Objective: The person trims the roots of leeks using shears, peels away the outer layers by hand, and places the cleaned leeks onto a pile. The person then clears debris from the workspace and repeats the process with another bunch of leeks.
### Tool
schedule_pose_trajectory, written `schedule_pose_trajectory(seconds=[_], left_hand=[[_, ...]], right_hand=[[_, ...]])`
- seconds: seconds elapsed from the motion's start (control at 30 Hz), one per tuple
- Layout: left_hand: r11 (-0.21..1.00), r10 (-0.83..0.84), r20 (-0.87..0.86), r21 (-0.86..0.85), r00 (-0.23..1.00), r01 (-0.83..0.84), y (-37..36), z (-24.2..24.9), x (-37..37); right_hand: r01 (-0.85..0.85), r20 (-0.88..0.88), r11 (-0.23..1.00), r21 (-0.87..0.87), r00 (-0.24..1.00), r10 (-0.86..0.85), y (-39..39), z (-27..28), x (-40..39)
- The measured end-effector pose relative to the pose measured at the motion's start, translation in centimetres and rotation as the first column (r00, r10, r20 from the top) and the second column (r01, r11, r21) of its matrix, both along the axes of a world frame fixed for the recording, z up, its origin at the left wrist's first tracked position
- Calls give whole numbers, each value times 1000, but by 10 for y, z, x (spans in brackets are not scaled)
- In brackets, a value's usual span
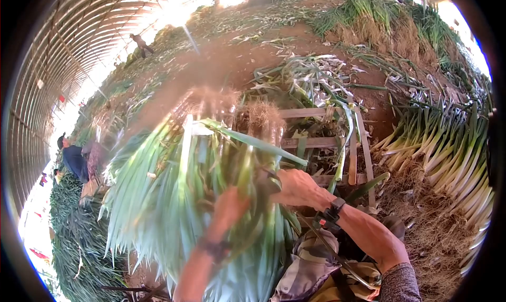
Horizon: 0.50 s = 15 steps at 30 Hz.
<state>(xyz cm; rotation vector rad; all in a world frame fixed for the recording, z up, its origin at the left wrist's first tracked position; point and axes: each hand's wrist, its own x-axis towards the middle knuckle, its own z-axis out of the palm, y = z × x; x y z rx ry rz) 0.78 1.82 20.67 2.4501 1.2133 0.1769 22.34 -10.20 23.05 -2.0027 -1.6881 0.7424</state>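
Note:
A large heap of green onions (pixel 184 160) lies in front of me, green leaves toward me and brown roots (pixel 263 115) at the far end. My left hand (pixel 232 204) is over the leaves, smeared by motion, so its fingers cannot be read. Close by on the right, my right hand (pixel 295 187) has its fingers curled in at the edge of the heap. Something dark shows at those fingertips, too blurred to name. One broad leaf (pixel 258 143) lies slantwise across the stalks.
Behind my right hand stands a wooden slatted frame (pixel 363 149) with loose leaves on it. Rows of green onions (pixel 448 149) lie at the right, roots toward me. More bundles (pixel 369 17) are piled at the back. A person (pixel 76 160) is at the left, another (pixel 141 45) farther off.

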Motion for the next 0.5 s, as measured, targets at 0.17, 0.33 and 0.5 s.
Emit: schedule_pose_trajectory(seconds=[0.17, 0.33, 0.5], left_hand=[[995, 43, 0, -88, 999, -43, -3, 6, 4], [998, -13, 31, -64, 999, 15, 2, -2, -2], [999, -48, 72, 3, 996, 47, 10, -19, -9]], right_hand=[[-13, 6, 999, 46, 1000, 13, 17, -7, 7], [34, 16, 999, 3, 999, -34, 31, -6, 10], [31, 55, 997, -64, 998, -27, 56, -11, 20]])
